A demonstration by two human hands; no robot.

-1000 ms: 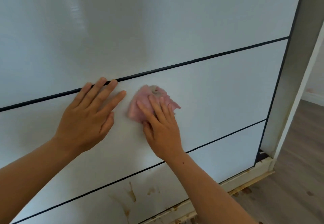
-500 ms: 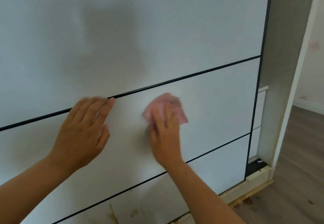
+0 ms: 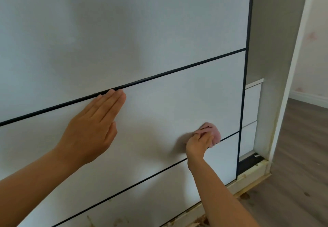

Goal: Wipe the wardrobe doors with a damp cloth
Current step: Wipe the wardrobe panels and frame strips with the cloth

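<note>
Fingers (image 3: pixel 203 135) of the right hand (image 3: pixel 197 144) are curled over a small pink cloth (image 3: pixel 215 134) and hold it bunched against the white wardrobe door (image 3: pixel 159 31). The cloth shows beyond the fingertips, on the side away from the wrist. Its lower edge touches the thin black line (image 3: pixel 229 137) that divides the middle panel from the bottom one. How the thumb lies cannot be told, because the hand hides it. The left hand (image 3: pixel 92 129) is flat on the same middle panel, well apart from the cloth. Its fingers (image 3: pixel 113 100) are straight and pressed together, with the tips touching the upper black line (image 3: pixel 177 71). It seems to steady the door while the other hand wipes.

To do this step well, the person should probably open the cloth a little more, so that a wider part of it meets the surface, and press evenly. Long strokes along the panel, each one overlapping the last, would leave fewer missed strips than short rubbing. The black line likely collects dust, so an edge of the cloth could run along it. The strip near the right edge of the door is close to the cloth and appears to be the next place to cover. Brown marks (image 3: pixel 88 220) low on the bottom panel will probably need firmer rubbing.
</note>
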